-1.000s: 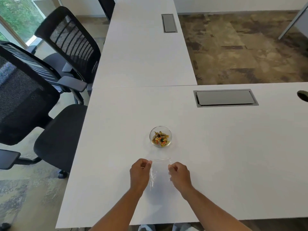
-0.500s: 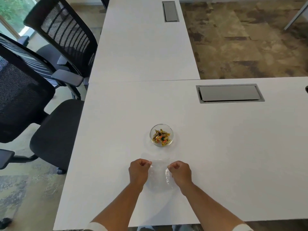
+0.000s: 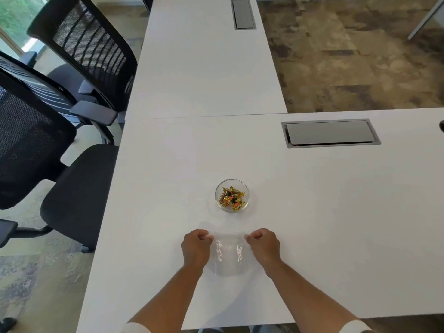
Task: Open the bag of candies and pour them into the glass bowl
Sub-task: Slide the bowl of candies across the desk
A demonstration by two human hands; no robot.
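Candies point(image 3: 232, 197) are already sitting in the glass bowl point(image 3: 244, 188), same as half a second ago. Left hand point(image 3: 195, 247) and right hand point(image 3: 264, 245) are still pinching the empty clear bag point(image 3: 229, 258) flat on the counter point(image 3: 312, 212), grip tight on both top corners, spread slightly wider.

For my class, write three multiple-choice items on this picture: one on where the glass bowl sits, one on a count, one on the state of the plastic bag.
1. The glass bowl sits:
A. beyond the hands on the white table
B. on a chair
C. on the floor

2. Hands gripping the bag:
A. none
B. one
C. two

3. The plastic bag is:
A. full of candies
B. clear and empty-looking
C. inside the bowl

Answers:
1 A, it stands past the bag.
2 C, left hand and right hand pinch its top corners.
3 B, the candies lie in the bowl.
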